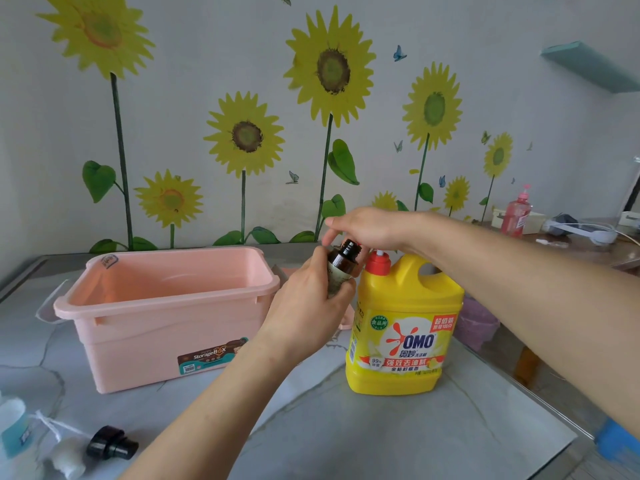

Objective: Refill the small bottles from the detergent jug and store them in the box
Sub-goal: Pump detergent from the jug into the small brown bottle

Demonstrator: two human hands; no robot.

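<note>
**Bottle mouth at the jug pump: filling step**

Near left corner of the counter (pixel 346 427): a black pump cap (pixel 111 443) lies on its side. Beside it are a white cap (pixel 67 460) and a pale bottle (pixel 14 431) cut off by the frame edge.

Mid-counter: the left hand (pixel 304 306) is in the air, its fingers wrapped round the small brown bottle (pixel 341 268). The bottle is uncapped, long axis tilted, mouth up and rightward toward the pump (pixel 377 266) of the yellow detergent jug (pixel 405 306). The jug stands upright near the right edge.

The right hand (pixel 367 228) lies over the pump and is the nearer hand to it. It hides the pump head and spout, so I cannot tell whether its fingers grasp or only press.

Judgement: the mouth must sit under the spout; alignment is unverifiable.

The pink box (pixel 166 306) stands open to the left, its interior partly visible.
</note>
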